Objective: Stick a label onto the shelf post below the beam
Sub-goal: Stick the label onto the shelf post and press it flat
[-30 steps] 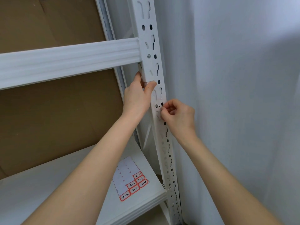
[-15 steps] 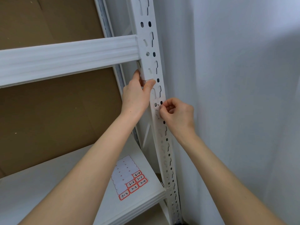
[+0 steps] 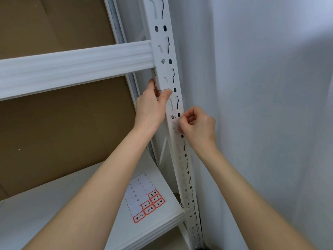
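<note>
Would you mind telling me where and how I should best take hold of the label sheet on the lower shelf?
Pinch the label sheet by the long edge of its blank upper half, reaching in from the front of the shelf. It lies flat, so probably lift that edge with a fingertip first; the written labels remaining at its near end are best left untouched.

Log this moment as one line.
left grip: holds post below beam | right grip: pinching at post front, lower down | label: too faint to tell | label sheet: flat on shelf
</note>
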Available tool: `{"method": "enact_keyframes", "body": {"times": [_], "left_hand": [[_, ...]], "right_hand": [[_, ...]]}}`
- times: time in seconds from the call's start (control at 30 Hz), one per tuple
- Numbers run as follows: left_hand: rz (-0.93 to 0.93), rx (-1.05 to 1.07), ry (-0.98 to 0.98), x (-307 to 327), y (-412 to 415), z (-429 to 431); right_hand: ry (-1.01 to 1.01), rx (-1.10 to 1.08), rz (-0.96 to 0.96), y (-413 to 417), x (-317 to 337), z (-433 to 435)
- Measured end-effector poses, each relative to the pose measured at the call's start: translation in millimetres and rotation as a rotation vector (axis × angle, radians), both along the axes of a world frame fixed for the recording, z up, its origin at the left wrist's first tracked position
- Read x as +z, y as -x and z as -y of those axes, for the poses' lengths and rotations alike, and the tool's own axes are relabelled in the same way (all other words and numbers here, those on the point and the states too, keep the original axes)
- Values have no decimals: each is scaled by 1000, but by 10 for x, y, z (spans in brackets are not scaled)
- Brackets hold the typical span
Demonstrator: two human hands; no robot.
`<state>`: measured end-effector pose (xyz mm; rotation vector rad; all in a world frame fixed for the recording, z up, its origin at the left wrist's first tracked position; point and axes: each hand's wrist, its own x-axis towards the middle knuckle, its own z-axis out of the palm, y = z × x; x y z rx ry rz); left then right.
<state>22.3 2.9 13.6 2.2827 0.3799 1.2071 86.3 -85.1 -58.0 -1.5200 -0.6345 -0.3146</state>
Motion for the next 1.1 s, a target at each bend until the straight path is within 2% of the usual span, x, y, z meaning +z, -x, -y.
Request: {"method": "enact_keyframes", "body": {"times": [0.1,0.3,0.43,0.63,1.1], "left_hand": [[-6,2,7,4,12,6],[-7,-1,9,12,20,18],[-16,-1,8,6,25,27],[-15,-1,-3,26,23,21],[4,-1,2,8,-9,-25]], "right_hand": [[-70,118,-114,0,10,51],[-26,48,-73,27,15,8],[-78,103,-126,31,-13,29],[-103,52,-57,82,-18,-15],[-80,28,-29,78,-17,-63]]}}
